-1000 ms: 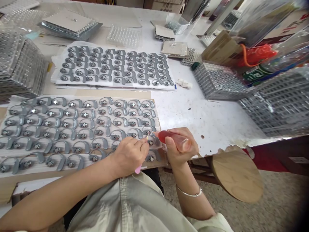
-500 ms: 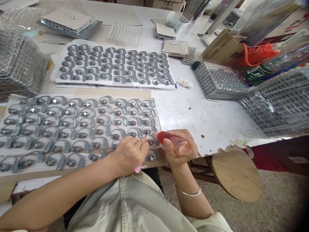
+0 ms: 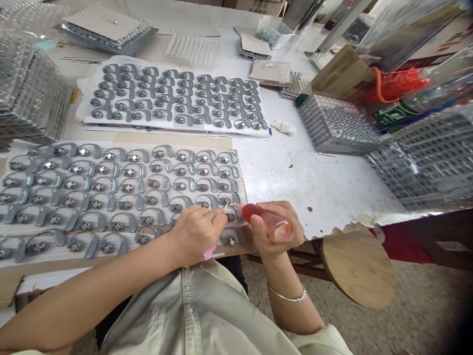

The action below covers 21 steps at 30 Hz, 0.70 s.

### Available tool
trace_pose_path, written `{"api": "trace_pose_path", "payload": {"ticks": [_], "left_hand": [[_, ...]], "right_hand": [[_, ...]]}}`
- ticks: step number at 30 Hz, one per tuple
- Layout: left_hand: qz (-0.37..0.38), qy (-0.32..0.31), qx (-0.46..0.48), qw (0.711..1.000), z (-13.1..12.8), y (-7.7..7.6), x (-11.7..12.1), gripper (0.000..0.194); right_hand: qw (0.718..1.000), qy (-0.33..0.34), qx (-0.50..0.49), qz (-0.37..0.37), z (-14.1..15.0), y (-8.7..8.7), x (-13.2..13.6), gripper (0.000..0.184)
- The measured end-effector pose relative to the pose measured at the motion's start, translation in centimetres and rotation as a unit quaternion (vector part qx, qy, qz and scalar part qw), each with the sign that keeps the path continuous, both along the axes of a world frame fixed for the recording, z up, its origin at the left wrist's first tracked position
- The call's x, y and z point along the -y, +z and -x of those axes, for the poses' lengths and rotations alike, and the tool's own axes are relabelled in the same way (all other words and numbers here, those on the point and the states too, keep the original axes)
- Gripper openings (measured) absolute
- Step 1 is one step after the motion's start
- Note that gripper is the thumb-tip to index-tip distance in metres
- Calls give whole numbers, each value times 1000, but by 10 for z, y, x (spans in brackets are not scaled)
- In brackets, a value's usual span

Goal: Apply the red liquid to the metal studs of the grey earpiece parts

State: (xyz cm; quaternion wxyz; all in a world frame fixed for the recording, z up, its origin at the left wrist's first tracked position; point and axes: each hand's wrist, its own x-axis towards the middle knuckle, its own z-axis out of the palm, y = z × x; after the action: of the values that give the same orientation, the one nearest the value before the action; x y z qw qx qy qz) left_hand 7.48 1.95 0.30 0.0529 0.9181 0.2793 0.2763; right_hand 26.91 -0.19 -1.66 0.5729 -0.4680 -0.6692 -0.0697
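My left hand [image 3: 194, 234] is closed on a slim pink tool [image 3: 210, 252], whose pale, pointed end comes out past the fingertips. My right hand [image 3: 271, 244] is wrapped round a soft, translucent squeeze bottle [image 3: 268, 223] of red-orange liquid, tilted with its nozzle to the left. Both tips meet over a grey hook-shaped piece [image 3: 223, 201] near the right edge of the lower sheet; they look like ear-hook earphone shells with a round metal part. Several rows of the same pieces lie on this corrugated sheet [image 3: 239, 170]. My left forearm hides some of the front rows.
Behind is a second white sheet [image 3: 88, 116] of similar grey pieces. Stacked clear trays [image 3: 29, 93] stand at the left, more trays [image 3: 336, 123] at the right beside a cardboard box [image 3: 342, 69]. A round wooden stool [image 3: 358, 266] is below the table's right edge.
Both hands stay almost in place, the tool and bottle still over the same piece. The tool's pink end has shifted slightly up and left. The view has moved a little.
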Motion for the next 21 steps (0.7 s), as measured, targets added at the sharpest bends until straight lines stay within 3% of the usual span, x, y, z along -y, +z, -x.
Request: {"api": "trace_pose_path", "payload": {"ticks": [8, 21], "left_hand": [[132, 1, 41, 990, 6, 0, -6, 16], [165, 11, 38, 985, 8, 2, -8, 18]], "right_hand": [[1000, 0, 5, -5, -1, 0, 0, 18], [1000, 2, 1, 4, -1, 1, 2, 17]]}}
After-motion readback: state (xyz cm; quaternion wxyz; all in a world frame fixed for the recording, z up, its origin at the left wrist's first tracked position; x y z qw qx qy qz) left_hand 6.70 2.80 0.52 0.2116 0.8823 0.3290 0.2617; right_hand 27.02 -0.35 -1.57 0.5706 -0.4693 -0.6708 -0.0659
